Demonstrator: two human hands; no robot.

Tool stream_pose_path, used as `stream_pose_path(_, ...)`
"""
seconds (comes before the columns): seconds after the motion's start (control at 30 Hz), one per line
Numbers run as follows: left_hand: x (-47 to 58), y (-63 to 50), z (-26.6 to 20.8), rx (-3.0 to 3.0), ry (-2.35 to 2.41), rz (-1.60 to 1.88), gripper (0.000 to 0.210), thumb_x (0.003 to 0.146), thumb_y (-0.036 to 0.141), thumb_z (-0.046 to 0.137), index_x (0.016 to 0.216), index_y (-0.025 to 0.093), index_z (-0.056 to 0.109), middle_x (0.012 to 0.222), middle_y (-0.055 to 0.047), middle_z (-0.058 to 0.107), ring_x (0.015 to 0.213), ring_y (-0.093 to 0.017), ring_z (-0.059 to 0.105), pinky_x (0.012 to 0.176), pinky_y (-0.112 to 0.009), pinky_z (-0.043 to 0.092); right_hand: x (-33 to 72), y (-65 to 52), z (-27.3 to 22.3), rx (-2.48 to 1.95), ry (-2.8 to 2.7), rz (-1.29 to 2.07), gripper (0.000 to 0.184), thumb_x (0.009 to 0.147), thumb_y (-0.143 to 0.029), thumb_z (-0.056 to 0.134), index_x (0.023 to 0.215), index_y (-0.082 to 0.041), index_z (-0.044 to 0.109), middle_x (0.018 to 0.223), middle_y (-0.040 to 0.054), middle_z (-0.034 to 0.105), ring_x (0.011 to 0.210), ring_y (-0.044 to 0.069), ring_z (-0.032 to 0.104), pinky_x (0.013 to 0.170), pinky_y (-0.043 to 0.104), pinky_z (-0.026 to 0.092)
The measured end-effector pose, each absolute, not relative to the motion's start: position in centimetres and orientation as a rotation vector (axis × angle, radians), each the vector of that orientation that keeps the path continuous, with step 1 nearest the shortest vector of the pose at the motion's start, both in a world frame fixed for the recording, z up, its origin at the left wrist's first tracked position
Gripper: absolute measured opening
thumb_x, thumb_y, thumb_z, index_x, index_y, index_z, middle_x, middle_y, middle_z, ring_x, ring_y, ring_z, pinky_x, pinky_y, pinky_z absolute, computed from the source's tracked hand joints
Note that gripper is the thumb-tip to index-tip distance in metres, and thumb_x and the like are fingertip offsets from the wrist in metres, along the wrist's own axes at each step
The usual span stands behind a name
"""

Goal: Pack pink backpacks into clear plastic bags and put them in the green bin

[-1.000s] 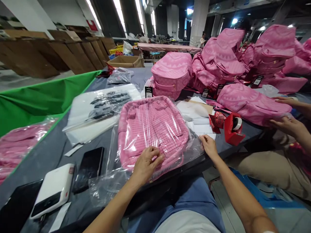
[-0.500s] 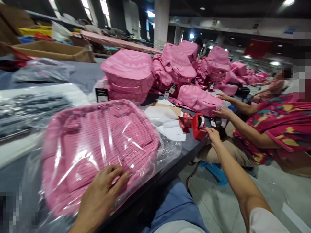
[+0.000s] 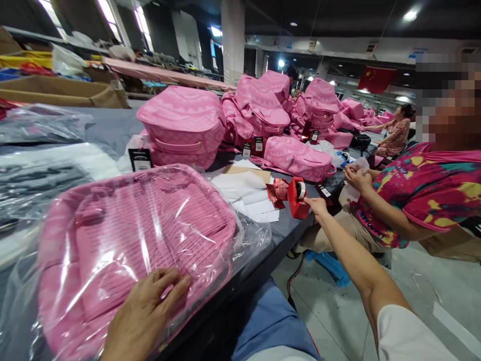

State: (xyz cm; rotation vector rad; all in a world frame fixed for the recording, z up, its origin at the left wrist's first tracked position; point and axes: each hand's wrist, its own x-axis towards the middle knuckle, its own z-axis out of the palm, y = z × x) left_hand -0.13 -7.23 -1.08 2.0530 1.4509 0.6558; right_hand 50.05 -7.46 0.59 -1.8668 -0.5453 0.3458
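Note:
A pink backpack (image 3: 112, 250) lies in a clear plastic bag (image 3: 251, 235) in front of me, its ribbed padded side up. My left hand (image 3: 150, 306) rests on its near edge, fingers slightly curved and thumb apart, pressing on the plastic without gripping it. Out to the right, my right hand (image 3: 316, 206) pinches the tape end at the front of a red tape dispenser (image 3: 296, 206). A white roll of tape (image 3: 300, 189) sits in that dispenser. The bit of tape between my fingers is too small to see clearly.
Beside the dispenser lie a crumpled red wrapper (image 3: 277, 191) and white papers (image 3: 255, 198). Pink backpacks (image 3: 184, 130) with black tags stand behind. A co-worker (image 3: 413, 195) sits at the right, holding white film. Flat plastic packets (image 3: 41, 185) and a cardboard box (image 3: 63, 93) are left.
My view has shifted a little, so the table things sit further left. The co-worker's hands have left the small pink backpack and now hold white film. My hands keep their places.

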Motion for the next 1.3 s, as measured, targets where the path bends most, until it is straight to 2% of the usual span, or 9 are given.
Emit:
stream_pose_path(0.23, 0.2, -7.6, 0.6, 2.015, 1.456, 0.605, 0.065, 0.076, 0.085, 0.042, 0.068, 0.027, 0.069, 0.090, -0.007, 0.070, 0.087, -0.028, 0.067, 0.071, -0.038, 0.055, 47.1, -11.2, -0.3, -1.651, -0.577, 0.366, 0.028, 0.076, -0.042, 0.073, 0.074, -0.022, 0.053, 0.068, -0.0004, 0.061, 0.063, 0.015, 0.051, 0.057, 0.024, 0.040)
stream_pose_path(0.37, 0.0, -7.3, 0.5, 2.007, 1.434, 0.595, 0.061, 0.077, 0.083, 0.045, 0.070, 0.027, 0.071, 0.092, -0.006, 0.071, 0.087, -0.027, 0.067, 0.073, -0.039, 0.054, 44.3, -12.4, -2.2, -1.471, -0.517, 0.622, 0.043, 0.087, -0.046, 0.069, 0.072, -0.025, 0.035, 0.054, -0.0095, 0.036, 0.046, 0.009, 0.030, 0.042, 0.019, 0.027)
stream_pose_path(0.47, 0.3, -7.6, 1.0, 2.015, 1.401, 0.597, 0.057, 0.081, 0.076, 0.046, 0.067, 0.026, 0.069, 0.086, -0.006, 0.069, 0.085, -0.026, 0.066, 0.076, -0.039, 0.051, 41.9, -11.6, -1.9, -1.317, -0.552, 0.904, 0.049, 0.092, -0.037, 0.068, 0.070, -0.025, 0.025, 0.054, -0.0113, 0.024, 0.044, 0.008, 0.018, 0.037, 0.015, 0.021)
stream_pose_path(0.63, 1.2, -8.2, 1.6, 1.953, 1.416, 0.645, 0.046, 0.082, 0.063, 0.047, 0.065, 0.025, 0.065, 0.082, -0.005, 0.065, 0.086, -0.026, 0.061, 0.079, -0.040, 0.046, 36.5, -11.3, 2.1, -0.973, -0.806, 1.351, 0.047, 0.093, -0.047, 0.068, 0.073, -0.025, 0.032, 0.057, -0.0118, 0.019, 0.046, 0.008, 0.005, 0.035, 0.017, 0.010)
stream_pose_path(0.8, 1.3, -7.9, 1.3, 1.903, 1.438, 0.674, 0.035, 0.084, 0.052, 0.053, 0.067, 0.024, 0.065, 0.087, -0.004, 0.064, 0.092, -0.025, 0.059, 0.081, -0.038, 0.044, 31.0, -7.4, 8.2, -0.794, -1.761, 1.613, 0.047, 0.088, -0.056, 0.073, 0.074, -0.021, 0.044, 0.060, -0.0092, 0.032, 0.052, 0.007, 0.023, 0.047, 0.021, 0.020)
stream_pose_path(0.93, 1.3, -8.0, 1.3, 1.921, 1.441, 0.678, 0.030, 0.088, 0.045, 0.058, 0.068, 0.024, 0.066, 0.090, -0.003, 0.065, 0.094, -0.024, 0.060, 0.081, -0.037, 0.045, 25.2, -2.1, 11.2, -0.712, -2.645, 1.558, 0.050, 0.091, -0.061, 0.065, 0.073, -0.018, 0.048, 0.065, -0.0064, 0.037, 0.062, 0.009, 0.033, 0.058, 0.025, 0.028)
stream_pose_path(1.07, 1.5, -8.1, 1.5, 1.935, 1.453, 0.660, 0.025, 0.088, 0.040, 0.061, 0.070, 0.023, 0.068, 0.090, -0.003, 0.065, 0.094, -0.024, 0.059, 0.082, -0.036, 0.044, 21.3, 1.0, 10.8, -0.970, -3.160, 1.073, 0.039, 0.088, -0.050, 0.074, 0.075, -0.018, 0.055, 0.066, -0.0051, 0.049, 0.061, 0.010, 0.040, 0.061, 0.027, 0.025)
stream_pose_path(1.2, 1.5, -8.2, 1.6, 1.946, 1.448, 0.661, 0.024, 0.090, 0.038, 0.060, 0.073, 0.023, 0.069, 0.091, -0.003, 0.064, 0.094, -0.024, 0.059, 0.084, -0.037, 0.045, 21.8, 1.9, 9.8, -1.418, -3.022, 0.741, 0.039, 0.073, -0.040, 0.089, 0.091, -0.020, 0.061, 0.078, -0.0028, 0.062, 0.066, 0.012, 0.049, 0.061, 0.025, 0.025)
stream_pose_path(1.3, 1.4, -8.3, 1.5, 1.955, 1.430, 0.667, 0.025, 0.091, 0.038, 0.058, 0.074, 0.023, 0.069, 0.091, -0.004, 0.064, 0.094, -0.024, 0.059, 0.084, -0.039, 0.045, 23.7, 0.9, 9.7, -1.602, -2.764, 0.606, 0.034, 0.076, -0.035, 0.087, 0.090, -0.020, 0.059, 0.078, -0.0021, 0.063, 0.067, 0.012, 0.050, 0.060, 0.024, 0.025)
